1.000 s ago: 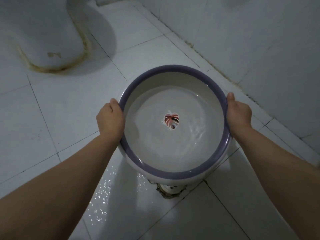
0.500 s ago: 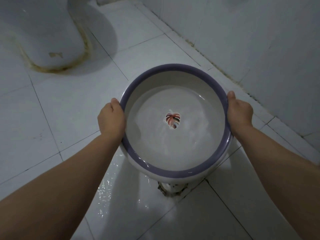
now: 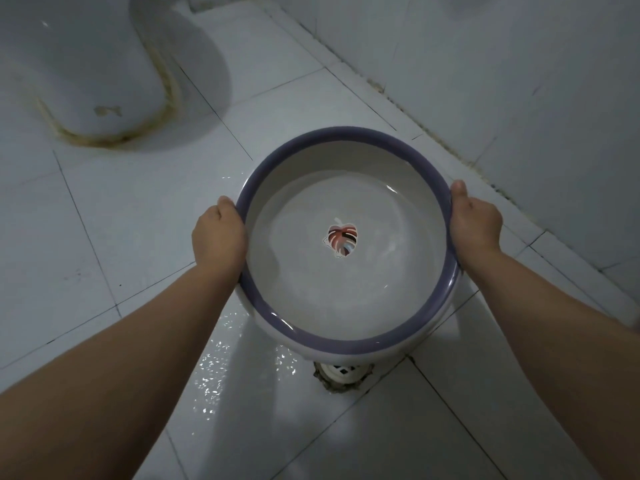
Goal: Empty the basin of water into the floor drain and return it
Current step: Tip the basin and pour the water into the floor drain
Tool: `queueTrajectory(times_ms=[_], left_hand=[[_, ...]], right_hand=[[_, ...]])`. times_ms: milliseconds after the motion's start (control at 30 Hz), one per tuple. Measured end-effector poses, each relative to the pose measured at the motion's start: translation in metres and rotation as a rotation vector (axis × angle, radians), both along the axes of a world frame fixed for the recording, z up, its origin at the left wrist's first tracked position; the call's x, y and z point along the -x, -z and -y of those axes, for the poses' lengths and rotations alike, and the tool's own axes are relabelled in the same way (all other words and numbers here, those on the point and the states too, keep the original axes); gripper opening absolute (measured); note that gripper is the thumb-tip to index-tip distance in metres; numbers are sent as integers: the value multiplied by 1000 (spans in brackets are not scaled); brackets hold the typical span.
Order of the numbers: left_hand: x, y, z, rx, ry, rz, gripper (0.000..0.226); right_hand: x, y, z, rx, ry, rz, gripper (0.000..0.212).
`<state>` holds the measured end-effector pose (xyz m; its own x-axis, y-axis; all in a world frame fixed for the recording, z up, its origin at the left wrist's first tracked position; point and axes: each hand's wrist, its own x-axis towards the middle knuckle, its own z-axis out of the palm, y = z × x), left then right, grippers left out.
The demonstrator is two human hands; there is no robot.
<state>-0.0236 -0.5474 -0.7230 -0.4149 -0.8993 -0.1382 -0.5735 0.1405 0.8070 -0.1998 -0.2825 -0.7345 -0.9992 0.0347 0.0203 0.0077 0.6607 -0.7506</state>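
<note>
White-tiled floor (image 3: 104, 237) is wetted. Left hand (image 3: 218, 237) and right hand (image 3: 476, 223), fingers clamped on the rim, hold the basin (image 3: 346, 306) above the floor drain (image 3: 341, 374); water remains, so emptying and returning are judged unfinished.

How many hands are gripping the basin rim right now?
2. The left hand grips the left side of the purple rim of the basin, and the right hand grips the right side. Fingers under the rim are hidden.
</note>
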Motion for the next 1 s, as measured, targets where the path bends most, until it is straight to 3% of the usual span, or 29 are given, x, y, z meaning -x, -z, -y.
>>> queueTrajectory(times_ms=[133, 333, 500, 1000], left_hand=[[1, -3, -1, -38, -9, -3, 45], [1, -7, -2, -18, 29, 49, 31], [-1, -8, -4, -129, -31, -19, 47], [-2, -8, -8, -151, -58, -50, 48]], right_hand=[[-1, 0, 0, -3, 10, 5, 61], [-2, 0, -1, 13, 8, 13, 59], [-3, -2, -1, 30, 17, 22, 58], [-2, -6, 3, 97, 73, 74, 50]])
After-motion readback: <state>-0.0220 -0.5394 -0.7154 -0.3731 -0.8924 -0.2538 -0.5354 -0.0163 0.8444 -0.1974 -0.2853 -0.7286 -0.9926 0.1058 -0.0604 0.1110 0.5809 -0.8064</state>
